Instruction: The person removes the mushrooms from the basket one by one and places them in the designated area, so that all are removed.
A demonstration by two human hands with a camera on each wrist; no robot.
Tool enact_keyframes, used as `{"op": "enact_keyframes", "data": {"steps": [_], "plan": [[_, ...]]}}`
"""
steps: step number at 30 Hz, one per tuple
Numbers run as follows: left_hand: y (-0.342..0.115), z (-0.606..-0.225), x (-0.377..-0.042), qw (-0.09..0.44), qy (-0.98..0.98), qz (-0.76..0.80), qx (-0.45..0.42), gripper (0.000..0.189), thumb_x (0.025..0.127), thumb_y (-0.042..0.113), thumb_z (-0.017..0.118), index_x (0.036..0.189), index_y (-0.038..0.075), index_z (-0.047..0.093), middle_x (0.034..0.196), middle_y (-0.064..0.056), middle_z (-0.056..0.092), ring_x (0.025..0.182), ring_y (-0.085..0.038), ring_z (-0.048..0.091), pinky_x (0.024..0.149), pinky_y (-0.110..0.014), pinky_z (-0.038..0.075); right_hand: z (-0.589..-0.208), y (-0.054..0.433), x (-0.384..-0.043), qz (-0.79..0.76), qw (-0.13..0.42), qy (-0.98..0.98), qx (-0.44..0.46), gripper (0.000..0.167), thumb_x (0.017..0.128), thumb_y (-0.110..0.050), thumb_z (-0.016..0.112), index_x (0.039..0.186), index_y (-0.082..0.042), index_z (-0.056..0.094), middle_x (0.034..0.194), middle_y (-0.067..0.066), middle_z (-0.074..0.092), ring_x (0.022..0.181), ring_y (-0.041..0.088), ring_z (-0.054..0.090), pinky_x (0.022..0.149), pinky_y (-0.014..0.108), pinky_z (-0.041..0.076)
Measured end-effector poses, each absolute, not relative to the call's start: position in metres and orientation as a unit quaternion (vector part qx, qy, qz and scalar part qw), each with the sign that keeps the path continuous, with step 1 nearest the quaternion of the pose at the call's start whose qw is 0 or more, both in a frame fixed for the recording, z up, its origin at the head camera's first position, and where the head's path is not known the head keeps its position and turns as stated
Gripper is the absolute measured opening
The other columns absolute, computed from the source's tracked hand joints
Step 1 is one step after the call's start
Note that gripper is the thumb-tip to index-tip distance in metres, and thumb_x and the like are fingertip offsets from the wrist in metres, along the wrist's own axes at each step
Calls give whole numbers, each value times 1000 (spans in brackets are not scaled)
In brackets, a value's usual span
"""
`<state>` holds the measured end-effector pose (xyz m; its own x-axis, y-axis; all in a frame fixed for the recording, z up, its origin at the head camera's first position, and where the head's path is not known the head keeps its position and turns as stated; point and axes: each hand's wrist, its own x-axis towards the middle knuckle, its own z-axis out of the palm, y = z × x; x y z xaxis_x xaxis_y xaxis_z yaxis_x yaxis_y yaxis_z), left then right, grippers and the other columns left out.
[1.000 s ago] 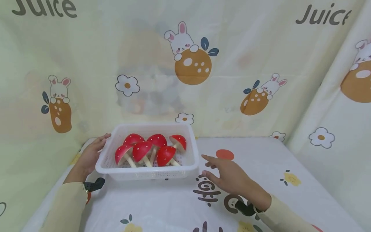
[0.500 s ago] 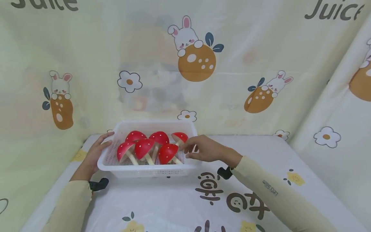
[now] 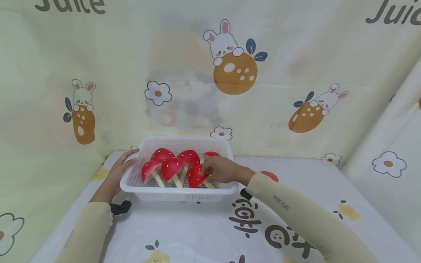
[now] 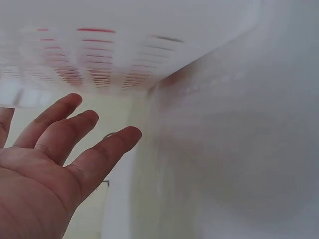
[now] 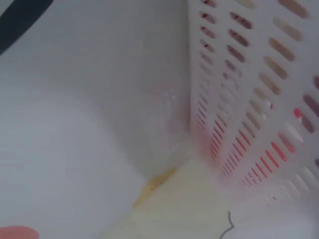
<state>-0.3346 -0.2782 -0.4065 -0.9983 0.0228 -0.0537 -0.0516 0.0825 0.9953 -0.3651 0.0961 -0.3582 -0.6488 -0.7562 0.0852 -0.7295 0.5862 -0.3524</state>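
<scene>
A white plastic basket (image 3: 179, 195) holds several toy mushrooms with red white-dotted caps and pale stems. My right hand (image 3: 222, 169) reaches over the basket's right side with fingers bent down onto the front right toy mushroom (image 3: 195, 176), pinching its cap edge. Behind that hand shows part of another red cap (image 3: 210, 153). At the basket's left end, my left hand (image 3: 116, 178) lies along the outside, fingertips at the rim. The left wrist view shows this hand (image 4: 55, 154) with spread fingers under the basket's slotted side. In the right wrist view, the slotted wall (image 5: 259, 94) hides the right hand's grasp.
The basket stands toward the back of a table with a white printed cloth (image 3: 177, 226). Just behind it hangs a pale curtain (image 3: 184, 47) with rabbit and flower prints; another hanging (image 3: 394, 146) closes the right side.
My right hand has moved left from beside the basket, over its right rim and down to the front right toy mushroom. The left hand keeps its place at the left end.
</scene>
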Motion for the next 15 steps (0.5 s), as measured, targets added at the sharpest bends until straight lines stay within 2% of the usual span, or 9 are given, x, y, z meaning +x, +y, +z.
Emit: {"op": "enact_keyframes", "data": {"steps": [7,12,15], "plan": [[-278,-406,-335,27,732,681,-14,57,103,41,44,156,38,22,163,-10,24,143,-36,37,97,-33,52,-363,90,-365,-96,-50,888,-447,27,77,-23,84,101,-26,71,100,-12,65,93,4,59,88,23,55],[-278,-407,-335,29,733,679,-16,58,103,43,45,155,39,22,163,-8,24,143,-34,37,98,-36,51,-362,89,-362,-80,-113,864,-485,26,80,-23,82,105,-19,77,104,-5,72,97,8,66,95,27,54],[-277,-407,-334,28,736,677,-18,58,102,44,46,155,40,23,163,-8,24,143,-35,37,98,-38,50,-363,89,-360,-66,-152,850,-500,25,81,-22,81,105,-16,78,103,-3,74,96,11,69,94,27,55]]}}
